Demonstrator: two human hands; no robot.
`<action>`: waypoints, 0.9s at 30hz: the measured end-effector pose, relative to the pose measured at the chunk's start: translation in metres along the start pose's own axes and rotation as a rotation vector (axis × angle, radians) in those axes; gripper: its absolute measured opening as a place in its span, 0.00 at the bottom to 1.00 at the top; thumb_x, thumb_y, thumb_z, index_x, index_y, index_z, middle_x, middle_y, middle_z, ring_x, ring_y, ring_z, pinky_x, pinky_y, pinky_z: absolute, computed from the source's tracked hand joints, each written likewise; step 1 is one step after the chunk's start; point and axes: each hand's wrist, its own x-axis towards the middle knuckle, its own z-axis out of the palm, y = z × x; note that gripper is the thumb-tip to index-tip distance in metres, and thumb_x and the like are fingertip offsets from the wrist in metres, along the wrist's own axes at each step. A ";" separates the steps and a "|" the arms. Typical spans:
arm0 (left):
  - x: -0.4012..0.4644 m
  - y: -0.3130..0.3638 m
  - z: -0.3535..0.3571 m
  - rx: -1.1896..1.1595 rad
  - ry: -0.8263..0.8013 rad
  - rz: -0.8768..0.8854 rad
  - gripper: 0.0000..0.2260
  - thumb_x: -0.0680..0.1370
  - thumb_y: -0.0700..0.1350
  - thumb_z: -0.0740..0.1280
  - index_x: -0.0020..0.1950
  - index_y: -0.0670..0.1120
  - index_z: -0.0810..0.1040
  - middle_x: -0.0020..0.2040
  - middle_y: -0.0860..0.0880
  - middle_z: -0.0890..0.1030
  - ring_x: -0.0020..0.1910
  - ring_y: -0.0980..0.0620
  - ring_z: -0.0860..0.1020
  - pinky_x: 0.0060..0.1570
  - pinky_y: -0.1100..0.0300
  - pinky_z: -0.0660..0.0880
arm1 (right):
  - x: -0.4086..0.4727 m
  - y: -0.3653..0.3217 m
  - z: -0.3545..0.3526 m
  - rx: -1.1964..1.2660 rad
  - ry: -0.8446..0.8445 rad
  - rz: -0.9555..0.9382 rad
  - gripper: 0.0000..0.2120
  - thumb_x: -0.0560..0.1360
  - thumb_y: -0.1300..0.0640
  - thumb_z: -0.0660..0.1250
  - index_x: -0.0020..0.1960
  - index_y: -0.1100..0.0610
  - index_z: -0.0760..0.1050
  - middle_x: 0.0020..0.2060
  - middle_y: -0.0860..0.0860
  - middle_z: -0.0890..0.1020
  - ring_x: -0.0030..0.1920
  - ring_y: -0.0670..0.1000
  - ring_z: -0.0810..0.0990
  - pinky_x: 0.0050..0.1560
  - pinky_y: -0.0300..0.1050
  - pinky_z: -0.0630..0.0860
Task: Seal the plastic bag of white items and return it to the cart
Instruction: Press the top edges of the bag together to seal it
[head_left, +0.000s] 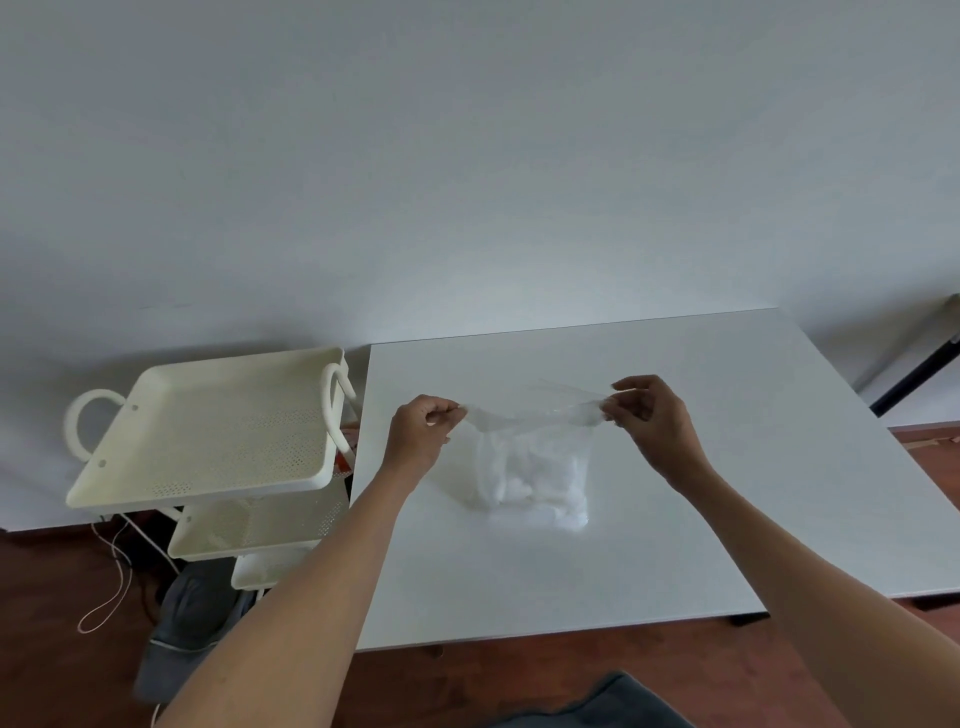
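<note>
Plain pale room, dim even light.
A white table (675, 467) stands against a bare grey-white wall (467, 156), over reddish-brown wooden floor (52, 649).

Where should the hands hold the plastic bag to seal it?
At the two ends of its top strip, one from each side. The plastic bag stands on the table with its mouth stretched flat between the left hand and right hand, white items sagging below, so the strip is taut for pressing.

Your clear plastic bag (530, 457) stands on the white table, bulging with white items (535, 480), its top stretched flat between nine and three o'clock. The cream three-tier cart (208, 431) waits at nine o'clock.
</note>
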 end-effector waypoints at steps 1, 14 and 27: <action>0.001 0.003 -0.003 0.020 0.004 0.002 0.05 0.77 0.43 0.75 0.50 0.42 0.84 0.45 0.50 0.84 0.44 0.54 0.81 0.41 0.61 0.81 | 0.003 -0.004 0.000 0.012 0.002 -0.002 0.10 0.77 0.63 0.74 0.56 0.56 0.79 0.44 0.53 0.88 0.47 0.53 0.87 0.53 0.44 0.82; 0.018 0.058 -0.029 0.214 0.103 0.133 0.08 0.78 0.44 0.73 0.52 0.40 0.85 0.50 0.48 0.85 0.50 0.53 0.80 0.44 0.73 0.71 | 0.042 -0.052 -0.002 -0.029 0.077 -0.082 0.12 0.73 0.54 0.79 0.54 0.51 0.82 0.40 0.45 0.89 0.45 0.42 0.87 0.48 0.36 0.79; 0.009 0.050 -0.045 0.177 0.122 0.067 0.08 0.78 0.46 0.73 0.52 0.43 0.85 0.49 0.54 0.84 0.44 0.67 0.80 0.40 0.82 0.68 | 0.049 -0.060 -0.005 0.001 -0.013 -0.132 0.09 0.73 0.62 0.78 0.45 0.55 0.78 0.38 0.46 0.88 0.38 0.46 0.87 0.42 0.35 0.81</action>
